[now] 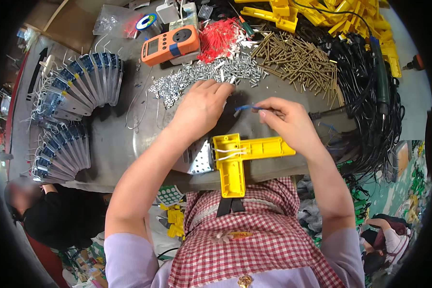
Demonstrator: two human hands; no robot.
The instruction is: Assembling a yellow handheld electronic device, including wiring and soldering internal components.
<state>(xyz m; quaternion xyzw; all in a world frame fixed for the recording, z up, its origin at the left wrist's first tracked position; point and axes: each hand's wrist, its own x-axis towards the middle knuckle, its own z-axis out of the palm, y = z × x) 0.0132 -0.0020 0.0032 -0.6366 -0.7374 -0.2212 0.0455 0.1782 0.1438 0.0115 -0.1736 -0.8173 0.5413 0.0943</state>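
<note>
My left hand [201,108] reaches over the near edge of a heap of silver screws [216,69], its fingers curled downward. Whatever those fingertips hold, if anything, is hidden. Between the thumb and fingers of my right hand [289,120] is pinched the blue wire end [246,108] of a black power cord [329,113] that runs off to the right. Below both hands, at the table's near edge, lies a yellow T-shaped plastic housing [233,168], its hollow side up. Two white wires cross it from a perforated metal plate [200,161] at its left.
Circuit boards with clear strips [89,79] stand in rows at left. An orange meter [170,44], red-and-white small parts [218,38] and brass-coloured rods [302,62] lie behind. At right are bundled black cords [369,120], a screwdriver [381,81] and yellow housings [341,17]. Other people sit nearby.
</note>
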